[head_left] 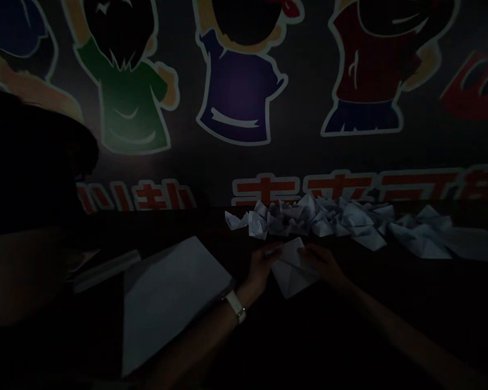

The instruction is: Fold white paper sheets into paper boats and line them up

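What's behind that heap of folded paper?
A dark wall mural rises behind the folded paper heap: cartoon figures in colored shirts above red lettering. The heap and table edge cover the lettering's lower part.

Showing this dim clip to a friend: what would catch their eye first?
The cartoon figures in coloured shirts on the dark wall stand out first, across the top. Below them, a heap of folded paper lies in a pale band. Nearer the camera, the left hand and right hand hold a folded sheet.

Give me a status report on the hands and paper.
Left hand and right hand on folded white paper. Pile of folded paper just ahead. Large white sheet to the left.
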`<state>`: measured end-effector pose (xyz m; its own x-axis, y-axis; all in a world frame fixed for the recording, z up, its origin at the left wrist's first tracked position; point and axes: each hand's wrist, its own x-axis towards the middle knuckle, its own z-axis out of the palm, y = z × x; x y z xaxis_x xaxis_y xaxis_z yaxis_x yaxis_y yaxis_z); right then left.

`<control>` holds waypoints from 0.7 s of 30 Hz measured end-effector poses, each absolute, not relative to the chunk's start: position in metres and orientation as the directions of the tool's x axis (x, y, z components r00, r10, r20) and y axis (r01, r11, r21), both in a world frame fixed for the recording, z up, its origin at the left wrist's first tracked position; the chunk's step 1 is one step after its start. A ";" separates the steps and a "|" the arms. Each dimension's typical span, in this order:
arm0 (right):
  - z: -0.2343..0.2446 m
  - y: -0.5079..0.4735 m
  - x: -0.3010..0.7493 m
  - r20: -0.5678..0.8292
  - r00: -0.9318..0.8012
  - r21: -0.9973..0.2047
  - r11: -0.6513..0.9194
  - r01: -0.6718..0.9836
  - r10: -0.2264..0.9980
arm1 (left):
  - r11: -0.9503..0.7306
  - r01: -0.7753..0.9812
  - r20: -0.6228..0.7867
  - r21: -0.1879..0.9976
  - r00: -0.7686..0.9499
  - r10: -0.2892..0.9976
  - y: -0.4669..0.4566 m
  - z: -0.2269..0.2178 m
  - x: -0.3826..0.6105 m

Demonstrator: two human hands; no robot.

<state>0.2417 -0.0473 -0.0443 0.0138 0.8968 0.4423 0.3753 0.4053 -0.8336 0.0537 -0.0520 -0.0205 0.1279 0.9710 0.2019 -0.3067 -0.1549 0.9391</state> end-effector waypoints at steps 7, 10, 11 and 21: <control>-0.041 -0.049 0.243 0.482 0.031 -0.809 0.431 0.401 0.876 | -0.148 -0.381 0.234 0.913 0.192 0.953 -0.051 -0.018 0.052; -0.040 -0.049 0.245 0.484 0.043 -0.810 0.429 0.400 0.874 | -0.110 -0.394 0.207 0.913 0.214 0.955 -0.048 -0.021 0.052; -0.039 -0.049 0.245 0.490 0.038 -0.807 0.437 0.397 0.871 | -0.107 -0.388 0.196 0.915 0.199 0.960 -0.047 -0.023 0.052; -0.041 -0.050 0.244 0.508 -0.001 -0.794 0.468 0.388 0.862 | -0.015 -0.407 0.118 0.913 0.230 0.966 -0.049 -0.030 0.054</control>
<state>0.2437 -0.0501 -0.0408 -0.0007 0.8615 0.5077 0.3879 0.4682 -0.7939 0.0540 -0.0493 -0.0295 0.2302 0.9660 0.1179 -0.4069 -0.0145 0.9134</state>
